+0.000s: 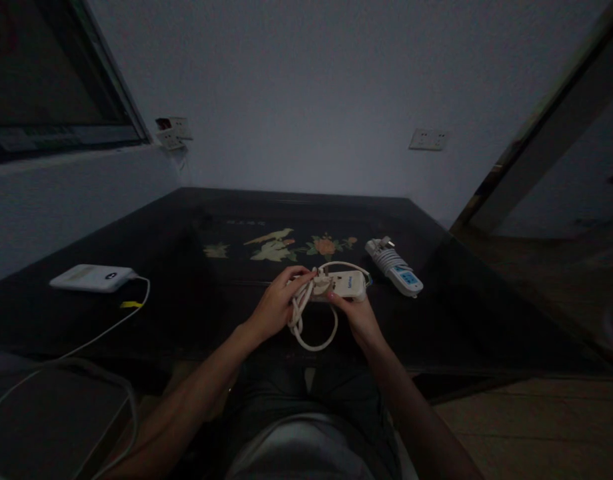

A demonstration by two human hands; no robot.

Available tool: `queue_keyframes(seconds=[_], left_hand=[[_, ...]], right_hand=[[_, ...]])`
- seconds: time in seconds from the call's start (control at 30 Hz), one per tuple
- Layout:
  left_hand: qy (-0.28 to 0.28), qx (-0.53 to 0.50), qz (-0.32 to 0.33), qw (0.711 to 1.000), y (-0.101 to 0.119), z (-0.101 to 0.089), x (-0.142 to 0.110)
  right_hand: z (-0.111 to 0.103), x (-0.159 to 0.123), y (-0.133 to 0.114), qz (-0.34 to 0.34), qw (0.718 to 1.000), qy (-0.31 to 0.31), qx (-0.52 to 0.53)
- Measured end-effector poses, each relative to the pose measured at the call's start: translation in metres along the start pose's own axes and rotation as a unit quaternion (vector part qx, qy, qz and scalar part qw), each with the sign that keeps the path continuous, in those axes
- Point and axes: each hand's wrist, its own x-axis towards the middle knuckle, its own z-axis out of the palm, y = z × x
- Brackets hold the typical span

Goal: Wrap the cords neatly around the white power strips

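A white power strip (350,285) with blue lettering is held between both hands above the near part of the dark table. My left hand (279,300) is closed around its left end and the bunched white cord, part of which loops down below the strip. My right hand (359,317) grips the strip from below, thumb on its front face. The plug (322,280) lies against the strip between my hands. To the right rests a second power strip (405,279), its cord wound around it and blue marks on its near end.
The black table (226,320) bears a bird-and-flower picture (324,245). At left lies a white power-bank-like device (92,277) with a cable trailing off the near edge, beside a yellow strip (131,305). Wall sockets (429,139) and a socket with an adapter (171,137) are behind.
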Motion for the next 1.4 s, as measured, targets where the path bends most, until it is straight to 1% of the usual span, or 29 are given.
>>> queue_keyframes(seconds=[0.07,0.13,0.2,0.3,0.37,0.47,0.53,0.6,0.67,0.7,0.73,0.77,0.8,0.87,0.9,0.93,0.97,1.03,1.07,1.13,1.2,1.33,1.4], left_hand=[[0.002,-0.011,0.011,1.000,0.000,0.003,0.004],[-0.009,-0.008,0.034,0.999,-0.002,0.004,0.006],[-0.034,-0.004,0.055,0.998,-0.003,0.004,0.008],[-0.086,0.030,0.058,0.994,-0.001,0.000,0.009],[-0.133,0.051,0.055,0.988,0.001,-0.008,0.010],[-0.224,0.024,0.068,0.972,0.003,-0.029,0.018],[-0.293,-0.012,0.080,0.953,0.000,-0.046,0.030],[-0.364,-0.036,0.090,0.927,-0.003,-0.059,0.045],[-0.425,-0.038,0.095,0.899,-0.003,-0.065,0.058],[-0.439,-0.032,0.092,0.893,-0.002,-0.065,0.063],[-0.439,-0.023,0.084,0.894,0.001,-0.062,0.065],[-0.426,-0.008,0.070,0.902,0.006,-0.057,0.065],[-0.402,0.013,0.051,0.914,0.011,-0.050,0.062],[-0.319,0.072,-0.005,0.945,0.023,-0.033,0.052],[-0.264,0.100,-0.032,0.959,0.027,-0.025,0.046],[-0.208,0.121,-0.039,0.970,0.031,-0.017,0.040],[-0.167,0.131,-0.040,0.976,0.034,-0.010,0.035],[-0.121,0.122,-0.031,0.985,0.035,-0.001,0.030],[-0.112,0.108,-0.027,0.987,0.034,0.000,0.029],[-0.103,0.068,-0.025,0.992,0.034,-0.001,0.032],[-0.089,0.021,-0.033,0.995,0.039,-0.008,0.037],[-0.060,-0.095,-0.059,0.992,0.066,-0.030,0.044],[-0.055,-0.164,-0.040,0.984,0.082,-0.042,0.046]], right_hand=[[0.000,-0.001,0.001,0.003,1.000,-0.001,-0.005],[-0.001,-0.002,0.002,0.001,1.000,0.000,-0.006],[-0.001,-0.001,0.005,-0.003,1.000,0.004,-0.008],[-0.003,0.000,0.009,-0.009,1.000,0.006,-0.003],[-0.004,0.000,0.010,-0.007,1.000,0.009,0.004],[-0.004,-0.001,0.010,0.004,1.000,0.018,0.012],[-0.003,-0.002,0.008,0.008,1.000,0.015,0.011],[-0.002,-0.003,0.006,0.006,1.000,0.011,0.008],[-0.002,-0.003,0.006,0.001,1.000,0.007,0.006],[-0.002,-0.002,0.006,-0.001,1.000,0.008,0.006],[-0.003,-0.002,0.007,-0.002,1.000,0.008,0.005],[-0.003,-0.001,0.007,-0.002,1.000,0.008,0.002],[-0.003,-0.001,0.008,-0.002,1.000,0.007,0.000],[-0.003,-0.001,0.008,-0.003,1.000,0.006,-0.003],[-0.003,-0.001,0.008,-0.003,1.000,0.005,-0.002],[-0.003,-0.001,0.008,-0.003,1.000,0.004,0.001],[-0.003,-0.001,0.008,-0.003,1.000,0.004,0.004],[-0.002,-0.001,0.007,-0.005,1.000,0.007,0.008],[-0.002,-0.001,0.007,-0.006,1.000,0.010,0.008],[-0.001,0.000,0.007,-0.005,1.000,0.013,0.008],[-0.001,0.000,0.006,-0.005,1.000,0.005,0.012],[0.001,0.000,0.001,-0.021,1.000,-0.008,0.011],[0.002,0.000,-0.001,-0.031,0.999,-0.010,0.004]])
